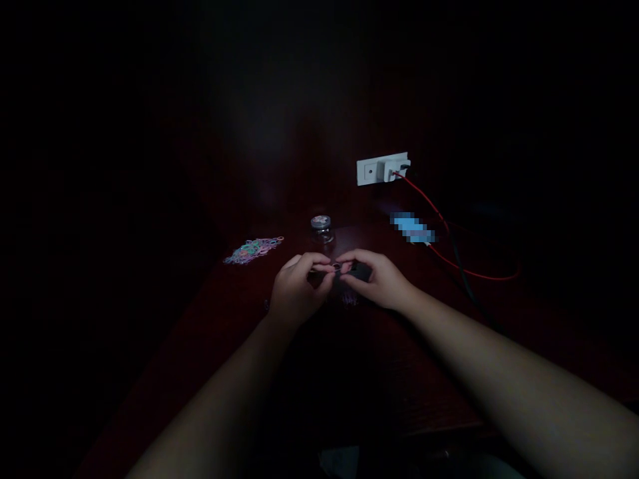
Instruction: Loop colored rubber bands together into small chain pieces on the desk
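Observation:
In the head view, my left hand (302,283) and my right hand (375,278) meet over the dark red table, fingers curled and tips nearly touching. Between the fingertips is a small pinkish loop that looks like a rubber band (336,265); both hands seem to grip it, though the dim light hides the exact hold. Just below my right fingers lies a small cluster of purplish bands (350,299). Left of my hands is a heap of multicoloured rubber bands (253,250). Behind my fingertips stands a small clear jar (323,234) with a patterned lid (320,221).
A white wall socket (368,171) holds a plugged-in charger (389,171). Its red cable (424,196) loops over the right side to a pixelated bright device (412,227). A dark cable (460,266) hangs alongside. The surroundings are very dark.

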### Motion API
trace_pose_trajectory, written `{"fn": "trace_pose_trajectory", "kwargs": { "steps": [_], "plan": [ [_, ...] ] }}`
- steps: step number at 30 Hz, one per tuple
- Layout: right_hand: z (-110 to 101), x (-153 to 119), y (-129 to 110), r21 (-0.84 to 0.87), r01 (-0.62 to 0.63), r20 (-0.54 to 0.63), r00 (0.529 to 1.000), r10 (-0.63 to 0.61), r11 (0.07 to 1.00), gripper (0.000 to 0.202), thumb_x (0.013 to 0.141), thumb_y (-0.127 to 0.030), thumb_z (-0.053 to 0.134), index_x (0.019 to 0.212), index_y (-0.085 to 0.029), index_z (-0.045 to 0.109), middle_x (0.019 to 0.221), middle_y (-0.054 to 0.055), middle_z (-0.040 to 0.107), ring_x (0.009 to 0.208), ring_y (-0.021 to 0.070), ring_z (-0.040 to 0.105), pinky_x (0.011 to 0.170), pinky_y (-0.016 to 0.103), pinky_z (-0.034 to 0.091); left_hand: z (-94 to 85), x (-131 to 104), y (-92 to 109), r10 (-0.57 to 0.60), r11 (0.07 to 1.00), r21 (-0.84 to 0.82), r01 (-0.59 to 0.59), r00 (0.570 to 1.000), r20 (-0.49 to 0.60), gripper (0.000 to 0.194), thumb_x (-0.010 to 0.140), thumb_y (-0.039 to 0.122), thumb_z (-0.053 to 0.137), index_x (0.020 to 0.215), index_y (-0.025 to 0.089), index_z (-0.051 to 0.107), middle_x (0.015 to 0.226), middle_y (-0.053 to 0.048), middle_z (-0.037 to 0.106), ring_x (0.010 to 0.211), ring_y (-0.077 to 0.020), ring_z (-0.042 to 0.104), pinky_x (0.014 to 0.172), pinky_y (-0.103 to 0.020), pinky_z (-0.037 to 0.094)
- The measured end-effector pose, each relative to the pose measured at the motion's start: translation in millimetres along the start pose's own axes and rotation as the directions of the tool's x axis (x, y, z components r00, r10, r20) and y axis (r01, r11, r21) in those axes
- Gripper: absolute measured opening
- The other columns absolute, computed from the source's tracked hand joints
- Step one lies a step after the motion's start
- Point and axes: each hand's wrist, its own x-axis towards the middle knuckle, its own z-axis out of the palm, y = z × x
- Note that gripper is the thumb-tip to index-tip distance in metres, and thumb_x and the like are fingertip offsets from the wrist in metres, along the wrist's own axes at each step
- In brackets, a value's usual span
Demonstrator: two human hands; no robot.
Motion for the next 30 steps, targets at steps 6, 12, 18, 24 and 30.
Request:
{"fn": "trace_pose_trajectory", "kwargs": {
  "steps": [6,12,18,24,30],
  "plan": [
    [-2.3,-0.1,-0.3,-0.071,0.039,-0.002,0.999,-0.04,0.997,0.009,0.085,-0.019,0.059,0.087,-0.019,0.068,0.082,0.004,0.066,0.078,0.0154,0.061,0.074,0.03,0.048,2.3,2.6,-1.2,0.04,0.999,0.023,-0.041,0.999,0.015,0.02,0.078,0.019,0.066,0.095,0.023,0.057,0.088,0.0,0.071,0.083,-0.0162,0.068,0.081,-0.031,0.052],
    [-4.1,0.1,-2.1,-0.064,0.057,-0.012,0.998,-0.058,0.996,0.016,0.08,-0.023,0.066,0.096,-0.019,0.066,0.083,0.004,0.064,0.078,0.0159,0.061,0.075,0.031,0.049,2.1,3.7,0.9,0.061,0.997,0.048,-0.063,0.997,0.041,0.028,0.077,0.017,0.065,0.101,0.023,0.054,0.086,0.001,0.072,0.087,-0.0178,0.068,0.084,-0.033,0.05],
    [-3.3,0.6,-4.6,-0.099,0.072,0.011,0.997,-0.071,0.992,0.008,0.084,-0.021,0.06,0.086,-0.02,0.068,0.083,0.004,0.066,0.079,0.0164,0.061,0.074,0.031,0.048,2.7,4.2,2.9,0.053,0.994,0.089,-0.058,0.997,0.062,0.035,0.075,0.017,0.067,0.106,0.024,0.052,0.083,0.002,0.073,0.088,-0.0183,0.067,0.084,-0.033,0.049],
    [-4.4,0.4,-3.6,-0.128,0.072,-0.013,0.997,-0.074,0.989,0.006,0.083,-0.021,0.061,0.082,-0.018,0.066,0.081,0.004,0.065,0.077,0.0163,0.06,0.072,0.031,0.048,0.4,4.2,5.0,0.096,0.993,0.058,-0.098,0.995,0.035,0.037,0.074,0.015,0.067,0.107,0.023,0.051,0.084,0.003,0.073,0.088,-0.0174,0.066,0.087,-0.033,0.047],
    [-6.3,1.2,-1.5,-0.148,0.092,-0.007,0.996,-0.094,0.985,0.006,0.083,-0.021,0.061,0.082,-0.019,0.066,0.081,0.004,0.064,0.077,0.0164,0.06,0.072,0.031,0.047,-1.1,3.7,6.5,0.118,0.992,0.047,-0.118,0.993,0.004,0.037,0.075,0.016,0.066,0.109,0.022,0.052,0.085,0.002,0.072,0.089,-0.0178,0.066,0.088,-0.034,0.048]
  ]
}}
